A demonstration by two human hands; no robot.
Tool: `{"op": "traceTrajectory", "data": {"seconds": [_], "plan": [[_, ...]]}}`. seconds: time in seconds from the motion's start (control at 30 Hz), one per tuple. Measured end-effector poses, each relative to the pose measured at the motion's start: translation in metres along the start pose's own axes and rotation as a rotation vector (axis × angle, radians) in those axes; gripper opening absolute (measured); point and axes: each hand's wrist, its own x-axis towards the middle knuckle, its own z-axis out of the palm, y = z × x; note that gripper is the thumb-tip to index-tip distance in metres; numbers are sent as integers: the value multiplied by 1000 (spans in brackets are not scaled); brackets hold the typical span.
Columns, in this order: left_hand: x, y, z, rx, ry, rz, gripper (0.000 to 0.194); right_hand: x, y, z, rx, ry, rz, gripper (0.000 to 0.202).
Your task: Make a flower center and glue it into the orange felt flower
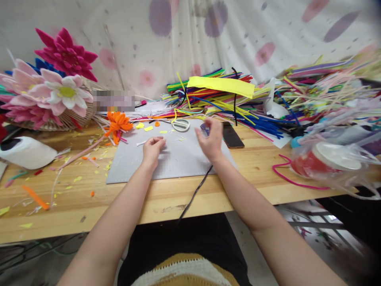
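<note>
My left hand (152, 151) is over the left part of a grey cutting mat (178, 169), thumb and fingertips pinched together. Whatever is in that pinch is hidden. A short white fuzzy stem (141, 143) shows just left of its knuckles; I cannot tell whether it is held. My right hand (210, 140), slightly blurred, is raised over the mat's right side, thumb and fingers curved apart. Behind it, partly covered, is a small bluish-purple thing (204, 128). Scissors with pale handles (181, 125) lie at the mat's back edge between the hands, near yellow scraps (148, 128).
An orange fuzzy flower (118, 125) lies at the mat's back left, below pink and white flowers (67, 91). Pipe cleaner bundles (214, 99) line the back. A phone (233, 136), a black cable (195, 194), a bagged red-and-white roll (315, 161) and a white roll (28, 153) are around.
</note>
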Motion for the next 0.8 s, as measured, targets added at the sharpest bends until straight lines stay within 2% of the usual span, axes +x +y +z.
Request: {"op": "traceTrajectory", "data": {"seconds": [0.07,0.13,0.2,0.27,0.4,0.5,0.7,0.8], "plan": [[-3,-2,3,32,-46,19,20,-10,-16,17,255,-311,28,37],[-7,-4,6,67,-111,36,20,-21,-26,35,514,-577,145,48],[-11,-4,7,123,-161,75,19,-30,-29,48,652,-693,213,56],[-14,-4,7,192,-178,122,17,-35,-28,53,690,-677,281,57],[-15,-4,6,252,-166,153,12,-36,-24,50,677,-535,375,54],[-13,-6,4,227,-161,142,12,-36,-24,49,697,-523,405,51],[-11,-3,3,159,-259,10,20,-35,-24,49,728,-498,516,50],[-9,-1,3,87,-241,-62,31,-34,-25,47,728,-497,551,51]]}}
